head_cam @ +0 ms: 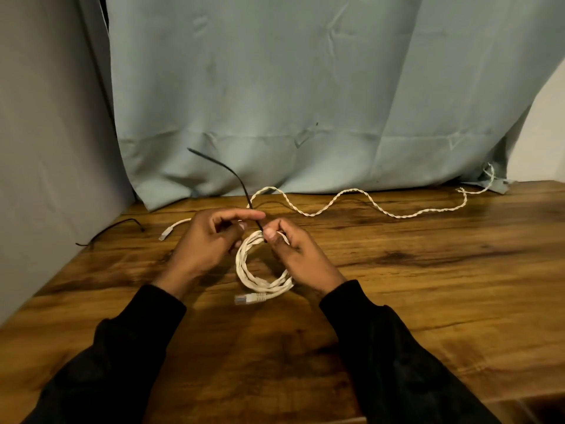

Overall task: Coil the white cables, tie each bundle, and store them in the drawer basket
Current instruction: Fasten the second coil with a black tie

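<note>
Bare desk lies open on the right and in front. A loose twisted white cable snakes along the back edge; curtain blocks behind.

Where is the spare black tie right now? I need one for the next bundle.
In the head view, a second black tie lies on the wooden table at its far left edge, beside the grey curtain and left of the left hand.

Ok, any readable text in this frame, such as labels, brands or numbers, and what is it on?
None can be read. The coiled white cable and its plug, the black cable tie, the uncoiled twisted cable, the wooden table and the curtain show no print.
</note>
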